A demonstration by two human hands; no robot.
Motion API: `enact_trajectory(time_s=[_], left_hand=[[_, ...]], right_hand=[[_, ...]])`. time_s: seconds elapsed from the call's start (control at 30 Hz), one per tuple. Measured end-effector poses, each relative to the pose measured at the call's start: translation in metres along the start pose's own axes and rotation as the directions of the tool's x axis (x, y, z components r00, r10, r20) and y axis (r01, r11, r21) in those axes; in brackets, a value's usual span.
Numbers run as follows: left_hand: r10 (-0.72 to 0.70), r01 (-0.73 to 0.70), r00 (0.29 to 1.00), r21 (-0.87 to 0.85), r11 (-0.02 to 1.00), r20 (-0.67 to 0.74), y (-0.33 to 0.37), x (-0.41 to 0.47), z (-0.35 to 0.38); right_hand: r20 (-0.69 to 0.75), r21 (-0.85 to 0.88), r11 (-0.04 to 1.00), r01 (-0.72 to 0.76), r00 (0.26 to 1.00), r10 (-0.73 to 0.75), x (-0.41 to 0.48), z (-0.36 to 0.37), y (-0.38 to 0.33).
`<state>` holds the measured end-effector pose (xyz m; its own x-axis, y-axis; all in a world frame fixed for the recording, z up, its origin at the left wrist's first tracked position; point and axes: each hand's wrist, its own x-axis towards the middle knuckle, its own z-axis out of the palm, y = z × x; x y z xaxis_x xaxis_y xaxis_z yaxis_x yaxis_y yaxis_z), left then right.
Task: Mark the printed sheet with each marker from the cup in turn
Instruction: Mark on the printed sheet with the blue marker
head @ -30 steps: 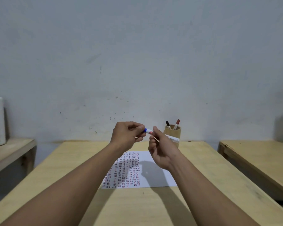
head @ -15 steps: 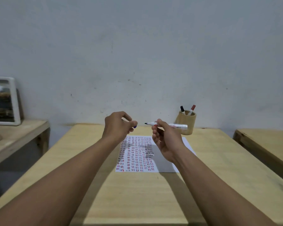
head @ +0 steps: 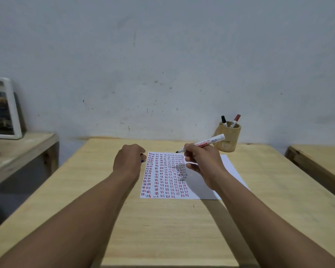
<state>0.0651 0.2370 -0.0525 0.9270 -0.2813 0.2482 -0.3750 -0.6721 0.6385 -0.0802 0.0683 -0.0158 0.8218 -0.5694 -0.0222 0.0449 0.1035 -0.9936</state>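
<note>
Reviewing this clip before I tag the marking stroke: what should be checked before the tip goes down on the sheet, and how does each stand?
1. Cap off the white marker in the right hand: ok, dark tip bare.
2. Tip on the white printed sheet: not ok, above it.
3. Left hand holds the blue cap: ok.
4. Sheet flat on the wooden table: ok.
5. Two markers wait in the round wooden cup: ok.

One head-worn wide-angle camera is looking forward and down along the desk (head: 162, 229), facing the far wall (head: 162, 55).
</note>
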Motion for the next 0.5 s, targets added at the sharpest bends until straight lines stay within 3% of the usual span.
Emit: enact_trajectory(time_s=[0.13, 0.23, 0.33, 0.5], left_hand=[[0.068, -0.066, 0.997, 0.067, 0.996, -0.03, -0.004, -0.012, -0.006], [0.114, -0.105, 0.993, 0.175, 0.979, -0.039, -0.01, -0.026, -0.007], [0.058, -0.072, 0.996, 0.201, 0.977, 0.072, -0.02, -0.041, -0.006], [-0.002, -0.109, 0.963, 0.399, 0.91, 0.268, -0.033, -0.042, -0.001]], right_hand=[[-0.043, -0.086, 0.995, 0.059, 0.997, -0.063, 0.001, -0.009, 0.004], [-0.081, -0.265, 0.96, 0.096, 0.989, -0.121, 0.003, -0.016, 0.012], [-0.09, -0.396, 0.911, 0.11, 0.983, -0.158, 0.003, -0.018, 0.02], [-0.174, -0.496, 0.864, 0.089, 0.964, -0.199, 0.002, -0.022, 0.038]])
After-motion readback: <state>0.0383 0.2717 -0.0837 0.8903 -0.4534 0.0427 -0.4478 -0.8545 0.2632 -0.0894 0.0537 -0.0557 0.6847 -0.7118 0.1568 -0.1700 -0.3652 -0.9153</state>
